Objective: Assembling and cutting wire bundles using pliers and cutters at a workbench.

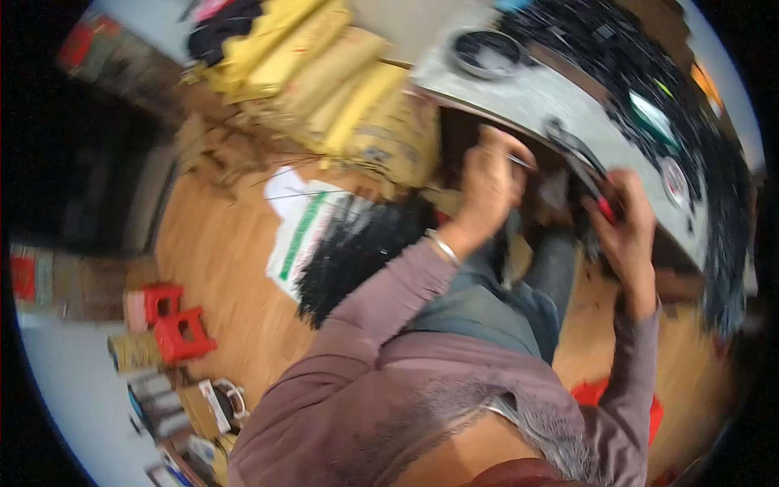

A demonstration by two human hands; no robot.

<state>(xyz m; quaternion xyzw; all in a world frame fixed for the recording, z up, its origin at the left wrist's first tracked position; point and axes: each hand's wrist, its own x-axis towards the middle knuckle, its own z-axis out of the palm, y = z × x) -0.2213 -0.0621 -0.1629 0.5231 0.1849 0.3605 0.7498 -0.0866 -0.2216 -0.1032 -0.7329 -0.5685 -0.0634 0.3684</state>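
My right hand (626, 213) is closed around a pair of pliers (581, 162) with red on the handle, their dark metal head tilted up over the near edge of the grey table (519, 101). To the left of it, my left hand (492, 180) is raised off the table edge, fingers pinched together. Something thin and shiny shows at its fingertips, too blurred to name. A thick bundle of thin black strands (365, 247) lies beside my left forearm, partly over a white printed sack (296, 235).
On the table sit a round dish (487, 53) of small dark pieces, a green-and-white box (653, 120), a white round item (674, 180) and heaps of black strands (596, 36). Yellow sacks (324, 85) are stacked at the far left. Red stools (183, 334) stand on the wooden floor.
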